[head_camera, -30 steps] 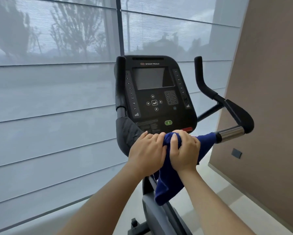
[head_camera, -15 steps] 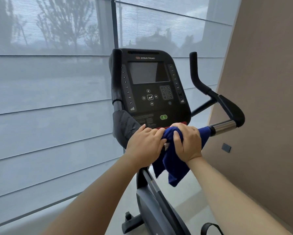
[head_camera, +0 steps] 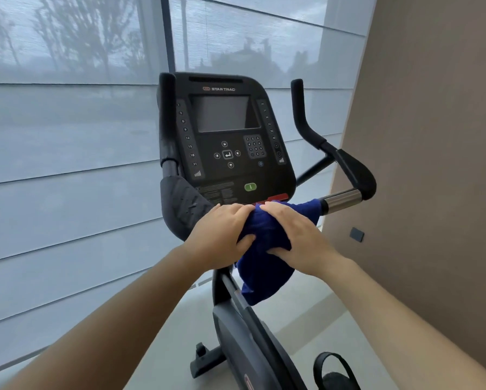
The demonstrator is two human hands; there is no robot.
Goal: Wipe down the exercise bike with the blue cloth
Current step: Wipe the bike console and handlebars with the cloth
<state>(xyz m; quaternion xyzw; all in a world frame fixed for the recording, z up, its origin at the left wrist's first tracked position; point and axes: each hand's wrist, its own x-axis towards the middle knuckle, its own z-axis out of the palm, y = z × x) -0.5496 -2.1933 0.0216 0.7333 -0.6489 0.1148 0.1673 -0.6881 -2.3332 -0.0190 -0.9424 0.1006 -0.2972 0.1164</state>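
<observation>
The black exercise bike (head_camera: 250,342) stands in front of me, its console (head_camera: 225,136) facing me with a dark screen and a green button. A blue cloth (head_camera: 264,280) is bunched over the handlebar's middle section just below the console, and its loose end hangs down. My left hand (head_camera: 222,235) grips the cloth's left side on the bar. My right hand (head_camera: 295,237) presses on the cloth's right side, thumb tucked under. A chrome grip (head_camera: 343,199) shows to the right of the cloth.
Shaded windows (head_camera: 67,164) fill the left and back. A brown wall (head_camera: 433,164) with a dark socket (head_camera: 356,235) rises close on the right. The right handlebar horn (head_camera: 300,114) sticks up beside the console. A pedal strap (head_camera: 334,370) shows at the bottom, above pale floor (head_camera: 306,299).
The view has shifted: the bike sits lower and more central in frame and the pedal strap shows more fully. Both hands stay on the cloth, and my right hand has flattened over it.
</observation>
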